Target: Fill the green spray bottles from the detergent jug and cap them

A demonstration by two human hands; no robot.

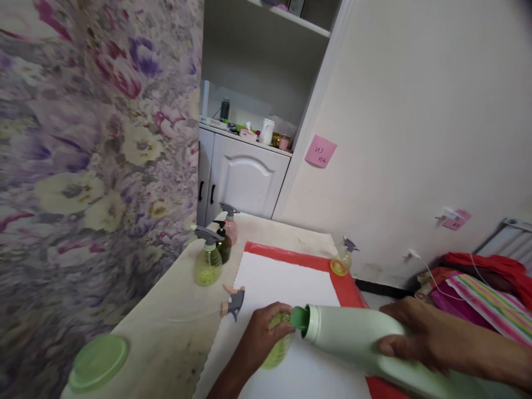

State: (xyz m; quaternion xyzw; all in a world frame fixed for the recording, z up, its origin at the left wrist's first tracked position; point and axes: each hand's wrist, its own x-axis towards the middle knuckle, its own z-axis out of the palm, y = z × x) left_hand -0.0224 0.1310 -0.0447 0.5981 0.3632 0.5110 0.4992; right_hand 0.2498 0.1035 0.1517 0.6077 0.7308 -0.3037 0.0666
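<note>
My left hand [266, 327] wraps round the upper part of a yellow-green spray bottle [274, 357] with no spray head on it, over the white sheet [266, 277]. My right hand [419, 332] grips a big pale green detergent bottle [344, 330], tipped nearly flat, its mouth toward the left. A darker green spout [298, 318] juts from that mouth and meets the small bottle's neck, which my left fingers partly hide. Left of the sheet lies a loose grey spray head [236, 303] with a peach collar and a thin clear tube.
A green spray bottle [208, 265], a dark pump bottle [224, 244] and a pink spray bottle [231, 227] stand at the table's back left. Another spray bottle [341, 261] stands back right on red material. A green lid [98, 363] lies front left.
</note>
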